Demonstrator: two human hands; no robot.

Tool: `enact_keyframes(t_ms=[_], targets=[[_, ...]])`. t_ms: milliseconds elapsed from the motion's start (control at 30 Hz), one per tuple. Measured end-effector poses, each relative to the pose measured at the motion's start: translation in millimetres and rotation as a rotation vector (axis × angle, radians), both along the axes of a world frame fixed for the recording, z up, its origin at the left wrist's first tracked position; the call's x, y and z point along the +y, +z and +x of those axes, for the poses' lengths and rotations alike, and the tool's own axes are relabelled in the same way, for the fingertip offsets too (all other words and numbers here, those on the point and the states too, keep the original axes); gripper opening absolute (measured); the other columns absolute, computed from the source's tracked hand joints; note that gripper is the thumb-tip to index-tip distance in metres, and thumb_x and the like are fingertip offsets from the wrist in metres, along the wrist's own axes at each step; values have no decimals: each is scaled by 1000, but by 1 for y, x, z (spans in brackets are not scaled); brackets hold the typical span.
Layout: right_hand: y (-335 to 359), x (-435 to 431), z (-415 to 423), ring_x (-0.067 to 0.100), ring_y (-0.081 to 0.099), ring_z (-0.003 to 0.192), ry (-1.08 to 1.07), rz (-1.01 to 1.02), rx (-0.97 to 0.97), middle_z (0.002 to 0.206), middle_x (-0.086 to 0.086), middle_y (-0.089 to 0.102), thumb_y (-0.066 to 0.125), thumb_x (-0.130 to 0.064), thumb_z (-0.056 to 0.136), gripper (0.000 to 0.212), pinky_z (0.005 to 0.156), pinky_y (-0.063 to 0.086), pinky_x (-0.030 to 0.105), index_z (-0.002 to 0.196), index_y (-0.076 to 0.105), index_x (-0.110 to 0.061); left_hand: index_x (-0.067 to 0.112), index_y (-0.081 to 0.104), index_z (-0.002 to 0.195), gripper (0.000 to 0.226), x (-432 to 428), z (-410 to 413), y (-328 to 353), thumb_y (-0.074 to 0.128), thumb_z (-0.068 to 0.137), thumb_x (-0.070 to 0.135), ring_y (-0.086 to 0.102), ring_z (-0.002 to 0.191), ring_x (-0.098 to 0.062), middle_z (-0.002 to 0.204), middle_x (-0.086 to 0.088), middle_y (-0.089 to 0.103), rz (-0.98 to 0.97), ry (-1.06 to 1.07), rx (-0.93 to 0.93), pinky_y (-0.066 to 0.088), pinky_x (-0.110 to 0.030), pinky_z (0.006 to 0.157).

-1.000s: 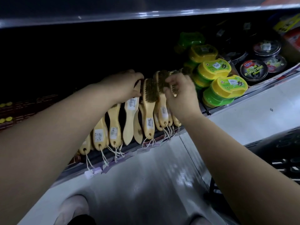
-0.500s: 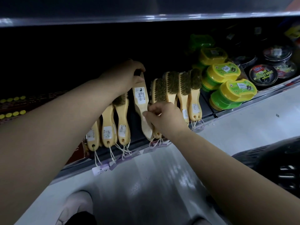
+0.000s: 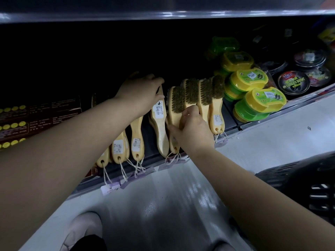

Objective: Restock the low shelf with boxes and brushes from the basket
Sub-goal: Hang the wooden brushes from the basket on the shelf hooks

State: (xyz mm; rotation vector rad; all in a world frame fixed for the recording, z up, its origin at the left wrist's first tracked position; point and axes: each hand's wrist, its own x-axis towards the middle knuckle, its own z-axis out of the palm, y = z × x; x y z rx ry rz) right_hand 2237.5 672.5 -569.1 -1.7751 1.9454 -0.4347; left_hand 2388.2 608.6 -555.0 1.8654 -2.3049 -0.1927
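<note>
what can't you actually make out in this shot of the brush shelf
Head view only.
- Back of the low shelf: lost in darkness.
- Black plastic basket: cut by the right edge, contents unseen.
- Pale wooden brush: head covered by the left hand.
- Its white label: print too small.
- Bristled wooden brushes: handles partly covered by the right hand.

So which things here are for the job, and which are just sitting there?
For the job:
left hand, gripping the pale brush
right hand, holding the brushes
shelf
boxes
basket

Just sitting there:
yellow-green tubs
black tins
shoe
</note>
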Motion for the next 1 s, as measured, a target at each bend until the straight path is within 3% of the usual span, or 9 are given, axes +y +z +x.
enact_keyframes(t_ms=[167, 333, 500, 667, 867, 1000], targets=[[-3, 3, 6, 24, 61, 82, -33, -17, -92, 89, 3, 65, 63, -26, 83, 40, 66, 47, 33, 112, 37, -18, 18, 36, 140, 55, 6, -1, 1, 49, 92, 41, 35, 130, -31, 143, -7, 40, -5, -33, -47, 31, -38, 101], [-1, 2, 3, 25, 60, 91, -29, -49, -58, 100, 3, 64, 62, -20, 82, 37, 74, 50, 36, 115, 44, -18, 18, 36, 140, 58, 9, 2, 1, 50, 90, 45, 36, 130, -28, 143, -6, 41, -13, -6, -45, 29, -38, 103], [-5, 2, 1, 24, 60, 96, 5, -37, -3, 105, 2, 64, 64, -27, 83, 39, 74, 50, 35, 117, 47, -18, 18, 35, 140, 57, 9, 0, 1, 50, 91, 44, 36, 131, -29, 144, -6, 40, -22, -21, -22, 30, -39, 102], [-1, 0, -7, 22, 58, 91, -35, -230, -1, 105, 0, 57, 50, -34, 93, 22, 66, 47, 36, 106, 53, -17, 20, 31, 143, 58, 11, -9, 2, 50, 92, 41, 33, 133, -27, 147, -4, 35, -34, -76, 50, 30, -40, 103], [-6, -6, -20, 26, 57, 102, -39, -70, 153, 119, 3, 54, 54, -33, 90, 34, 70, 42, 32, 120, 48, -16, 23, 26, 146, 63, 8, -30, 7, 52, 91, 41, 27, 136, -24, 151, 0, 29, -23, -142, 112, 22, -37, 109], [-6, -11, -21, 29, 60, 95, -73, -20, 184, 109, 7, 59, 59, -29, 86, 34, 70, 46, 33, 115, 53, -12, 23, 24, 147, 68, 6, -40, 5, 53, 89, 43, 24, 139, -23, 152, -1, 28, -35, -171, 54, 14, -37, 113]])
